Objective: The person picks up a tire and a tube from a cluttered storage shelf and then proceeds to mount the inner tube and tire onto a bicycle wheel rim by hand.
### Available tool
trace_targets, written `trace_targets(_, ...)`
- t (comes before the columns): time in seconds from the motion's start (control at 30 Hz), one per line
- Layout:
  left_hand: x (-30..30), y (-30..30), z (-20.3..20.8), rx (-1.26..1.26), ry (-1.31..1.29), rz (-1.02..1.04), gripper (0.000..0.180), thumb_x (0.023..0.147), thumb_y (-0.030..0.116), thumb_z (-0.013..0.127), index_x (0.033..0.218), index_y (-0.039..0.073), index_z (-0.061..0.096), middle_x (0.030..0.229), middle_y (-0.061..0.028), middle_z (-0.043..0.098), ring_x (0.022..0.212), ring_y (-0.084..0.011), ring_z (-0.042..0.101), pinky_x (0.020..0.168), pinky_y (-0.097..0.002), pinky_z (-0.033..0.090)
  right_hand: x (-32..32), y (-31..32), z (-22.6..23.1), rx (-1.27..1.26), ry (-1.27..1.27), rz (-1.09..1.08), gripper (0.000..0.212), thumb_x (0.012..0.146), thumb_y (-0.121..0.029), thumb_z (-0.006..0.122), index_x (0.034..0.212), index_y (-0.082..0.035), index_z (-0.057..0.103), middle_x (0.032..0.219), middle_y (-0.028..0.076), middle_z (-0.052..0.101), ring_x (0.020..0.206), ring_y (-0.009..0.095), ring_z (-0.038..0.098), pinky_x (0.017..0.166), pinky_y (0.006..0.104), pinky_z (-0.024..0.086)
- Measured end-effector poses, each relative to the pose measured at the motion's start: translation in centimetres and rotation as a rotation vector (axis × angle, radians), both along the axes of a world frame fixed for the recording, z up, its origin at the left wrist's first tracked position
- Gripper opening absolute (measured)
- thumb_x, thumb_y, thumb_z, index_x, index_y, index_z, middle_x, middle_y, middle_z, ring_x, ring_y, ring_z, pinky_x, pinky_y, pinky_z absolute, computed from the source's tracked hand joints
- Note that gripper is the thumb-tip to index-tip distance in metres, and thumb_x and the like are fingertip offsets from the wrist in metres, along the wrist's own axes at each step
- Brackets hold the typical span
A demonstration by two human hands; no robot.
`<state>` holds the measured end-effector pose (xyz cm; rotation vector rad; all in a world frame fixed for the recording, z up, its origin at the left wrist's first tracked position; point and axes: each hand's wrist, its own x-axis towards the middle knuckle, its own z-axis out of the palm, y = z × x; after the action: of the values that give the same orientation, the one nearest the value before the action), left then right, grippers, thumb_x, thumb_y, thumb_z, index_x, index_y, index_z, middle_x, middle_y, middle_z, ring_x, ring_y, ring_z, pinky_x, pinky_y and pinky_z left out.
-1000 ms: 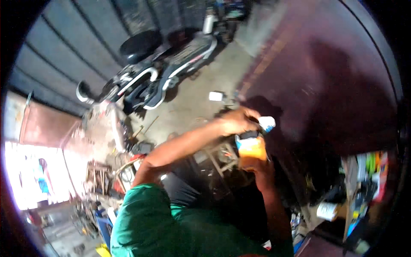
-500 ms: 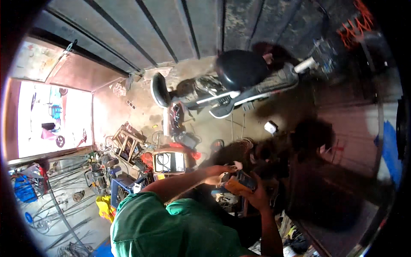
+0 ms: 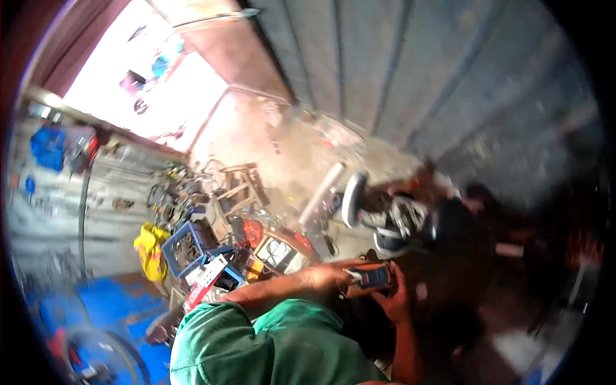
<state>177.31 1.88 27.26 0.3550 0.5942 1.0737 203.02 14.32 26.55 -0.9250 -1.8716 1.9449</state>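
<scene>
In front of my green-shirted body I hold a multimeter (image 3: 373, 277), a dark-faced device with an orange case, tilted so its face shows. My right hand (image 3: 399, 294) is wrapped round its right end. At the other end, my left hand (image 3: 330, 276) is closed against the case, with a small pale piece by its fingers that is too blurred to name. Deep shade hides most of what lies under both hands.
A motorbike (image 3: 410, 221) stands beyond my hands by the ribbed metal wall (image 3: 385, 70). To the left are a wooden frame (image 3: 240, 189), a blue crate (image 3: 186, 250) of parts, and a yellow bag (image 3: 151, 250). A wheel (image 3: 106, 359) is at lower left.
My view has swung left, so the doorway and motorbike shift and tilt in the picture. The multimeter has turned from its orange side to its dark face, still in both hands.
</scene>
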Motion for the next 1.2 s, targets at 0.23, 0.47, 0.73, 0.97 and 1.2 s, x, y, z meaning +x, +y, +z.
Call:
trace_targets(0.23, -11.1, -1.4, 7.5, -0.051, 0.392, 0.35, 0.093, 0.081, 0.024, 0.078, 0.164, 0.002, 0.044, 0.162, -0.0117, 0.05, 0.149, -0.025, 0.046, 0.127, -0.039, 0.032, -14.9, 4.3, 1.4, -0.211, -0.054, 0.072, 0.041, 0.107, -0.021, 0.066, 0.14, 0.0, 0.055, 0.118, 0.009, 0.07, 0.101, 0.02, 0.066, 0.093, 0.0378, 0.052)
trace_targets(0.47, -20.1, -4.5, 6.6, -0.182, 0.609, 0.519, 0.083, 0.096, 0.041, 0.081, 0.164, 0.008, 0.048, 0.167, -0.0111, 0.047, 0.151, -0.0229, 0.043, 0.127, -0.0407, 0.033, -29.4, 3.9, 0.9, -0.412, 0.013, 0.17, 0.033, 0.102, -0.025, 0.075, 0.128, -0.009, 0.063, 0.109, 0.0, 0.067, 0.094, 0.011, 0.064, 0.078, 0.028, 0.054)
trace_targets(0.73, -33.2, -6.2, 8.7, -0.422, 0.397, 0.824, 0.059, 0.101, 0.03, 0.08, 0.149, 0.001, 0.063, 0.135, -0.0075, 0.073, 0.12, -0.0158, 0.066, 0.107, -0.0339, 0.051, -48.4, 3.6, 2.4, -0.382, 0.065, 0.285, 0.029, 0.101, -0.017, 0.077, 0.121, -0.002, 0.063, 0.108, 0.004, 0.068, 0.096, 0.013, 0.063, 0.087, 0.0305, 0.053)
trace_targets(0.97, -58.3, -6.6, 1.5, -0.387, -0.338, 0.717, 0.064, 0.105, 0.036, 0.071, 0.16, 0.008, 0.053, 0.15, -0.0116, 0.064, 0.132, -0.0237, 0.063, 0.111, -0.0401, 0.053, -70.8, 3.4, -2.2, -0.509, -0.099, 0.279, 0.024, 0.101, -0.019, 0.077, 0.116, -0.005, 0.065, 0.108, 0.004, 0.068, 0.094, 0.014, 0.067, 0.082, 0.0337, 0.058)
trace_targets(1.2, -74.5, -11.3, 3.3, -0.5, 0.414, 0.796, 0.047, 0.111, 0.04, 0.061, 0.148, 0.013, 0.064, 0.102, -0.0052, 0.072, 0.088, -0.0147, 0.065, 0.079, -0.0344, 0.054, -88.7, -2.9, -3.0, -0.402, -0.14, 0.245, 0.049, 0.105, -0.034, 0.072, 0.142, -0.003, 0.061, 0.125, 0.009, 0.068, 0.105, 0.022, 0.071, 0.084, 0.0354, 0.062)
